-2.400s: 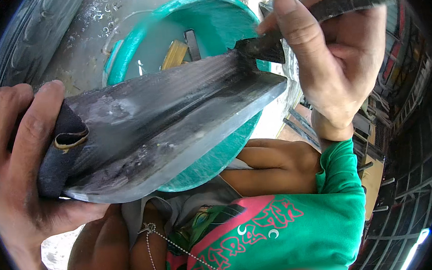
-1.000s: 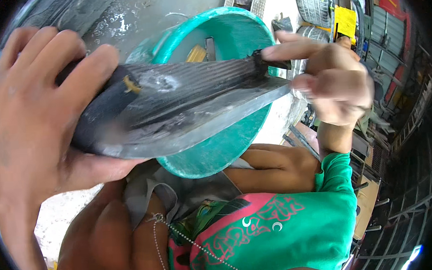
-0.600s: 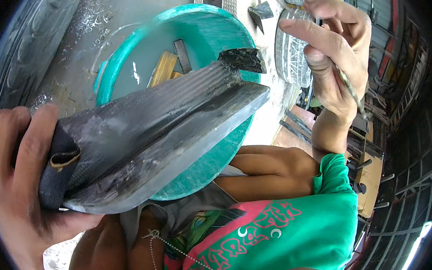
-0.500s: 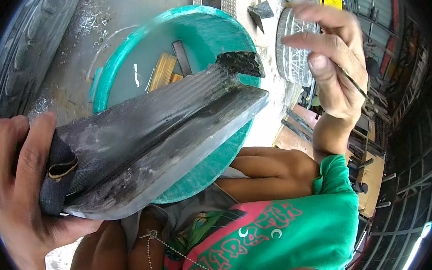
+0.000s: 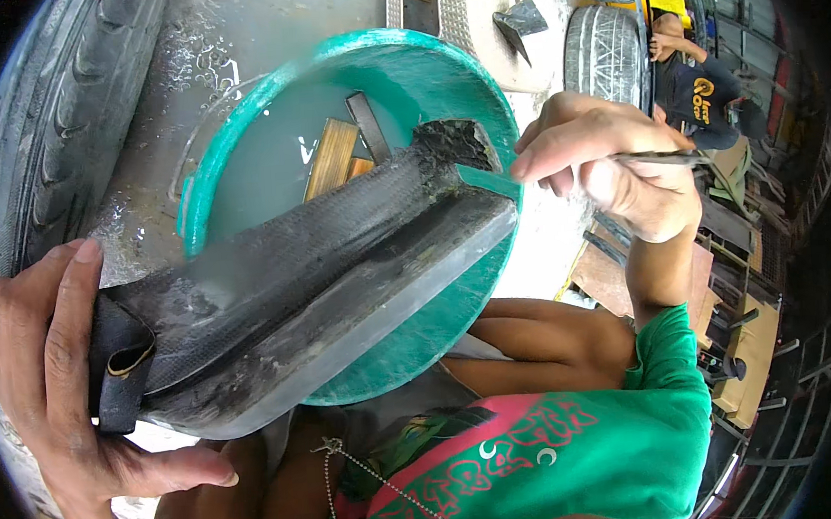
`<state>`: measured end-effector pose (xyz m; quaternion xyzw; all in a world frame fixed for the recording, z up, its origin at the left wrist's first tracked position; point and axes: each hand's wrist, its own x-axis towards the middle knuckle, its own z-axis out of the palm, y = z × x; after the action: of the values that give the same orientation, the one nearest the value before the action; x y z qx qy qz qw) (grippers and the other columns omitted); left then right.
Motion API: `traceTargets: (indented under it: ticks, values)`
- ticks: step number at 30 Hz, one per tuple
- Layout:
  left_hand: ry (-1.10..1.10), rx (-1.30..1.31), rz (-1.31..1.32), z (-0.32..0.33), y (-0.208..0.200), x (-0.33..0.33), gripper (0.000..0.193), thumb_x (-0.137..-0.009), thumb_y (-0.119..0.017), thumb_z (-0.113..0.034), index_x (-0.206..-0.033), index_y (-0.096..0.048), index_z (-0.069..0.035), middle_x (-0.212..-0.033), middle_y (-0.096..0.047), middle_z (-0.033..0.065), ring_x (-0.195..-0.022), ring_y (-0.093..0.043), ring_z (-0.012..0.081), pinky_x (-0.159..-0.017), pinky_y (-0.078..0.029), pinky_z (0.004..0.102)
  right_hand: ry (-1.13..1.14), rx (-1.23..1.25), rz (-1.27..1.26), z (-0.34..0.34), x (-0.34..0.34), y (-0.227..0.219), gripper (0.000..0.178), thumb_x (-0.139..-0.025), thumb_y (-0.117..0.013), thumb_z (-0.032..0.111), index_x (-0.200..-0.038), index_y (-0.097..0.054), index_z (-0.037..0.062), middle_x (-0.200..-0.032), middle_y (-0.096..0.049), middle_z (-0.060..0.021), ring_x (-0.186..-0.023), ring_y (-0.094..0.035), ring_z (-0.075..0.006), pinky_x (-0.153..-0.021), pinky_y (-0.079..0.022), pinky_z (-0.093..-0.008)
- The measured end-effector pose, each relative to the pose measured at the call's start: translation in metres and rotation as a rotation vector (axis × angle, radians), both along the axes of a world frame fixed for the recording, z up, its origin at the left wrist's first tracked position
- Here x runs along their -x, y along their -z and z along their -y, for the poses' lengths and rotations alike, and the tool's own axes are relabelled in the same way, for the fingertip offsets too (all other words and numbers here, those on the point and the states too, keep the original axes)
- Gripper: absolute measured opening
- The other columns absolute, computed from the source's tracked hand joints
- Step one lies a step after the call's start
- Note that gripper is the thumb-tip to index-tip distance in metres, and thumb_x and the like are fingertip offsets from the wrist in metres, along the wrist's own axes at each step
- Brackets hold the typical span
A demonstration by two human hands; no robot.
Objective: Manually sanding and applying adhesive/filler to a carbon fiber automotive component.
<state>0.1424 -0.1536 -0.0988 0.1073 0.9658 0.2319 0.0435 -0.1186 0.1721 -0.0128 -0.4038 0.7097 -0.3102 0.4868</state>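
Observation:
A long black piece of ribbed, rubber-like material (image 5: 309, 237) lies slantwise over a green basin (image 5: 511, 111), its far right end ragged and cut. My left hand (image 5: 61, 367) grips its near left end by a folded black flap (image 5: 122, 358), fingers over the outer side and thumb stretched out below. Just past the ragged end, my right hand (image 5: 609, 152) is closed round a thin dark tool (image 5: 657, 158) that points right; whether it is a blade, I cannot tell. Cloudy water in the basin holds a wooden block (image 5: 331, 155) and a dark flat bar (image 5: 367, 124).
A large tyre (image 5: 56, 139) stands at the left on the wet floor. More tyres (image 5: 603, 53) stand at the upper right, near a bent dark scrap (image 5: 520, 25). Another person (image 5: 700, 95) is farther back at the right. A wooden bench (image 5: 750, 363) is at the right.
My right hand has come down and left from its raised place, toward the ragged end. My left hand still grips the black piece, its thumb now stretched farther out. The other person has come into view.

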Motion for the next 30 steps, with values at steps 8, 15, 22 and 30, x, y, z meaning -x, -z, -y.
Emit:
traceTargets:
  ticks: [8,15,22,30]
  values:
    - [-0.018,-0.060,-0.016,0.007,0.002,-0.003,0.130,-0.063,-0.047,-0.100,-0.135,-0.056,0.008,-0.111,-0.062,0.0262,-0.098,-0.060,0.0393,-0.086,-0.043,0.0487,0.029,0.227,-0.215,-0.016,0.020,-0.040,0.048,-0.094,-0.061,0.054,-0.110,-0.058,0.0088,-0.105,-0.050,-0.0140,-0.088,-0.055,-0.0245,-0.080,-0.047,-0.0354]
    - [0.082,-0.063,-0.044,0.004,0.019,0.010,0.118,-0.070,-0.053,-0.092,-0.130,-0.060,0.009,-0.105,-0.063,0.0254,-0.091,-0.060,0.0387,-0.081,-0.045,0.0475,0.030,0.345,-0.379,0.011,-0.016,-0.027,0.007,-0.098,-0.065,0.016,-0.097,-0.062,0.0099,-0.092,-0.058,-0.0141,-0.063,-0.063,-0.0209,-0.054,-0.062,-0.0329]
    - [0.082,-0.007,-0.048,0.002,0.011,0.004,0.119,-0.066,-0.054,-0.093,-0.127,-0.062,0.009,-0.102,-0.064,0.0246,-0.088,-0.061,0.0399,-0.078,-0.048,0.0482,-0.035,0.289,0.028,0.007,0.011,-0.001,0.013,-0.093,-0.073,0.012,-0.090,-0.064,0.0019,-0.088,-0.068,-0.0195,-0.082,-0.071,-0.0292,-0.077,-0.063,-0.0455]
    - [0.065,-0.003,-0.028,0.003,0.009,0.003,0.120,-0.064,-0.055,-0.094,-0.126,-0.063,0.008,-0.101,-0.063,0.0242,-0.090,-0.062,0.0396,-0.078,-0.050,0.0477,-0.029,0.300,0.037,0.019,0.020,0.011,0.020,-0.090,-0.077,0.017,-0.091,-0.059,0.0064,-0.087,-0.068,-0.0186,-0.079,-0.071,-0.0301,-0.070,-0.061,-0.0409]
